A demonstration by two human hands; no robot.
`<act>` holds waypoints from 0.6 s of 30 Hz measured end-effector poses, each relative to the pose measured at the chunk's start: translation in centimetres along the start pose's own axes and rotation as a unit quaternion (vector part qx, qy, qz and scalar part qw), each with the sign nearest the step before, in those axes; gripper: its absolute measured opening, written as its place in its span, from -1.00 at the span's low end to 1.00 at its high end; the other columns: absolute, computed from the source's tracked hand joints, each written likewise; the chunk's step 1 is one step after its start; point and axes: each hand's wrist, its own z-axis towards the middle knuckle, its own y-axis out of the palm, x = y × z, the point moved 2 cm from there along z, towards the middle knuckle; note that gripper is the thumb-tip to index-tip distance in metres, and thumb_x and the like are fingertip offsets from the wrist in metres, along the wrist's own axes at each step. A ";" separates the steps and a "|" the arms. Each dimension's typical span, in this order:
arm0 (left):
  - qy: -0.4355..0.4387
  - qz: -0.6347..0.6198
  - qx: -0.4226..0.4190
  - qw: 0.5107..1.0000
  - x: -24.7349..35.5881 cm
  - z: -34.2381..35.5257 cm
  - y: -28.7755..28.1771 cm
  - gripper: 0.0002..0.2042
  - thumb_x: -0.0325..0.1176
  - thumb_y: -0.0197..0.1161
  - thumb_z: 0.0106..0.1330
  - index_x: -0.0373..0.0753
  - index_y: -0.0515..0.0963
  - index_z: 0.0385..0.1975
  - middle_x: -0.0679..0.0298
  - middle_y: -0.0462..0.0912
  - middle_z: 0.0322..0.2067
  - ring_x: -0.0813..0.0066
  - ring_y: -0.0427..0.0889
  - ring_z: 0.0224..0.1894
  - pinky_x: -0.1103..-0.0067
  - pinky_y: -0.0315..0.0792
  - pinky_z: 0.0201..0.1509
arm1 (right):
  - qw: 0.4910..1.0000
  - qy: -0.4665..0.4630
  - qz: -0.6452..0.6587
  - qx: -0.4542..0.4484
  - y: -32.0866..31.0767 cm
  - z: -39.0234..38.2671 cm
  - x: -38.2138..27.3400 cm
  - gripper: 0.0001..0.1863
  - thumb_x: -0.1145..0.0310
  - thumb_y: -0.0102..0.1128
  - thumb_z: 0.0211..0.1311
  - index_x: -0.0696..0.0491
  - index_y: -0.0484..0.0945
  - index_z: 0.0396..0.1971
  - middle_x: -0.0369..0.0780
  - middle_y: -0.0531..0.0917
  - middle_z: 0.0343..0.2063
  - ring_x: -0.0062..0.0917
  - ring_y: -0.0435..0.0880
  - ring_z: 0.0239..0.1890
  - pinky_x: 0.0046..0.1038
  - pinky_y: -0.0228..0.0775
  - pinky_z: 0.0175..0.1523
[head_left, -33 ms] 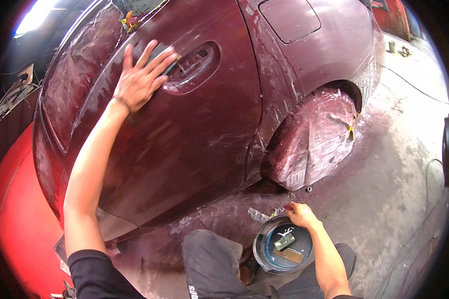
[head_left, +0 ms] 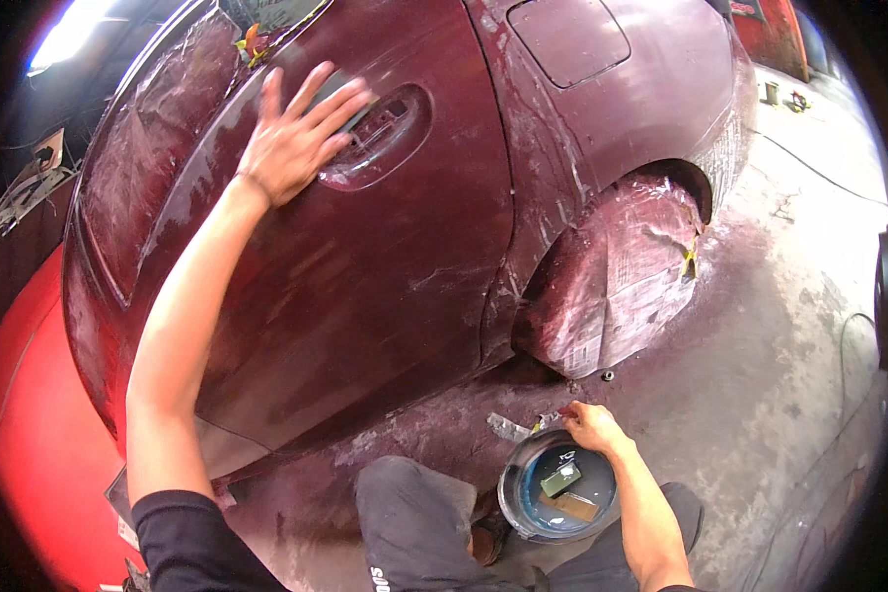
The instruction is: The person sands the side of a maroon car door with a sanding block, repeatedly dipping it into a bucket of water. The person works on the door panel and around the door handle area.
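Observation:
My left hand (head_left: 296, 138) lies with fingers spread over a thin grey sheet (head_left: 337, 91) on the maroon car door (head_left: 345, 286), just left of the handle recess (head_left: 390, 133). The sheet is mostly hidden under the hand. My right hand (head_left: 587, 424), fingers curled, grips the rim of a dark round bucket (head_left: 513, 469) between my knees. In the bucket are bluish liquid, a green block (head_left: 560, 480) and a brown rectangular piece (head_left: 582, 508).
The rear wheel (head_left: 602, 276) has a paint-covered wrapping. A red curved panel (head_left: 35, 385) stands at left. Torn tape scraps (head_left: 508, 427) lie by the bucket. A cable (head_left: 829, 178) crosses the concrete floor (head_left: 779, 365) at right.
My left hand has slid up and to the right along the door, toward the handle recess. My right hand stays at the bucket's rim.

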 end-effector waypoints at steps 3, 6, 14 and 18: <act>0.003 0.046 0.075 0.996 1.3 11.3 0.0 -0.41 -0.02 -0.10 0.84 0.17 0.15 0.80 0.54 0.15 0.79 0.26 -0.03 0.84 -0.32 -0.18 0.77 | 1.000 -0.015 0.018 0.007 0.8 0.1 1.1 -0.59 0.19 0.29 0.46 0.08 0.81 0.14 0.09 0.87 -0.05 0.05 0.85 0.12 0.00 0.64 0.32; -0.044 0.108 0.049 0.992 3.8 16.0 0.1 -0.39 0.00 -0.10 0.84 0.09 0.13 0.80 0.47 0.19 0.78 0.28 0.02 0.84 -0.25 -0.18 0.80 | 0.999 0.001 -0.028 0.030 0.0 0.4 2.0 -0.60 0.19 0.29 0.47 0.07 0.81 0.14 0.08 0.88 -0.04 0.04 0.85 0.13 -0.01 0.64 0.33; -0.104 -0.059 0.064 0.991 8.3 12.9 1.9 -0.37 0.05 -0.19 0.84 0.15 0.03 0.83 0.49 0.03 0.83 0.45 -0.06 0.85 -0.29 -0.40 0.81 | 1.000 -0.004 0.011 0.028 -0.8 -1.3 3.8 -0.61 0.21 0.26 0.47 0.05 0.81 0.15 0.06 0.88 -0.04 0.02 0.85 0.13 -0.02 0.64 0.33; -0.199 -0.039 0.085 0.975 8.7 16.8 2.7 -0.36 0.07 -0.20 0.83 0.14 0.04 0.83 0.47 0.03 0.83 0.39 -0.07 0.86 -0.34 -0.36 0.80 | 0.999 0.010 -0.005 0.041 -0.7 -0.7 2.8 -0.62 0.22 0.24 0.49 0.04 0.81 0.15 0.09 0.87 -0.05 0.06 0.84 0.12 0.01 0.65 0.31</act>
